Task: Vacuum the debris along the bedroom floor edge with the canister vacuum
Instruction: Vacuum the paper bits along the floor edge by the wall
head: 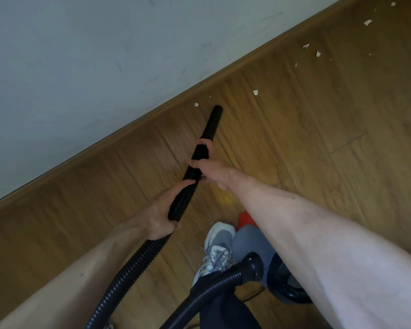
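A black ribbed vacuum hose runs from the canister up to a smooth black nozzle that points at the wooden baseboard. My left hand grips the ribbed hose. My right hand grips the hose's rigid end just behind the nozzle. A small white scrap lies on the floor just left of the nozzle tip, and another scrap lies to its right. Several more pale scraps trail along the floor edge toward the upper right.
The dark canister stands at the lower right, mostly hidden behind my right forearm. My grey sneaker stands on the wood floor beside something red. A grey-white wall fills the upper left.
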The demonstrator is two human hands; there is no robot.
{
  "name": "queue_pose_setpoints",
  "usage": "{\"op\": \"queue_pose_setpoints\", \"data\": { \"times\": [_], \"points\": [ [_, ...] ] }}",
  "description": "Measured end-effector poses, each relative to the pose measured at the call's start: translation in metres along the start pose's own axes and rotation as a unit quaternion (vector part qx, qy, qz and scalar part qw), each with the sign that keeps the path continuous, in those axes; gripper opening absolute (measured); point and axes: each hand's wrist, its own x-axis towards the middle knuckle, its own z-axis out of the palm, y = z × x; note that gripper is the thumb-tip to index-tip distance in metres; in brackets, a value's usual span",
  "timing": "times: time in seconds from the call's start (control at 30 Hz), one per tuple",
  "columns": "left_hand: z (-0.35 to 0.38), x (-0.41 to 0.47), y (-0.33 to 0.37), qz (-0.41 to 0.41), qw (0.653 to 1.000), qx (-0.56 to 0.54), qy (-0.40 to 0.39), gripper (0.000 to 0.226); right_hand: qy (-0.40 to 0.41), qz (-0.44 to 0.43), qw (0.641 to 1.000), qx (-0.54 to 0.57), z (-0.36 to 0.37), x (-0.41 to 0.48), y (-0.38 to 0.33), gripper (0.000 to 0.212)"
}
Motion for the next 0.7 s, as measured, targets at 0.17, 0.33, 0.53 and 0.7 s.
{"op": "queue_pose_setpoints", "data": {
  "times": [0.17,0.33,0.53,0.7],
  "points": [
    [-0.006,0.0,0.0,-0.001,1.0,-0.006,0.002,0.104,0.001,0.002,1.0,-0.007,0.004,0.003,-0.008,0.064],
    [-0.008,-0.013,-0.009,-0.013,1.0,-0.014,-0.002,0.102,-0.02,0.011,1.0,-0.018,0.022,0.001,-0.005,0.064],
    [-0.015,-0.029,-0.028,-0.037,0.997,-0.053,0.033,0.1,-0.053,0.005,0.998,-0.041,0.053,0.002,-0.009,0.064],
    [-0.025,-0.026,-0.028,-0.04,0.997,-0.051,0.041,0.1,-0.049,-0.007,0.998,-0.044,0.06,0.01,-0.019,0.062]
  ]
}}
